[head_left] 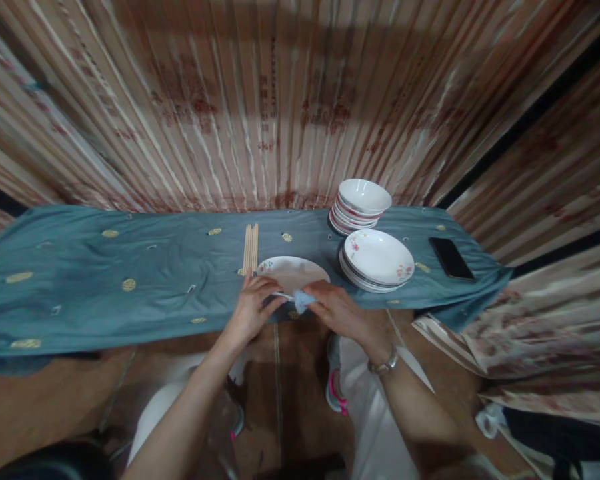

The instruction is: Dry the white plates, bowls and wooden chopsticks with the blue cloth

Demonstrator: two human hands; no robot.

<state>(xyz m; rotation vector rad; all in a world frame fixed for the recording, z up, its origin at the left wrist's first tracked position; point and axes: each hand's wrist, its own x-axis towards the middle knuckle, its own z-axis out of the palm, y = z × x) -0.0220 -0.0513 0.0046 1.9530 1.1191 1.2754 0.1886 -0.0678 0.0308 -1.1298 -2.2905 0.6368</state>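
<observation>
Over the table's front edge, my left hand point(256, 303) is closed, pinching one end of a slim white thing point(283, 295) between thumb and fingers. Its kind is too small to make out. My right hand point(334, 308) grips a light blue cloth point(304, 301) bunched around the other end of that piece. Just behind both hands is a white plate point(293, 268) with a floral rim; its near edge is hidden by them. Several wooden chopsticks point(251, 248) lie side by side beyond my left fingers.
To the right stands a stack of flower-patterned plates point(379, 257), with a stack of white bowls point(364, 197) behind it. A black phone point(451, 258) lies near the right end. Blue-green cloth point(165, 267) covers the narrow table. A patterned curtain point(275, 120) hangs behind.
</observation>
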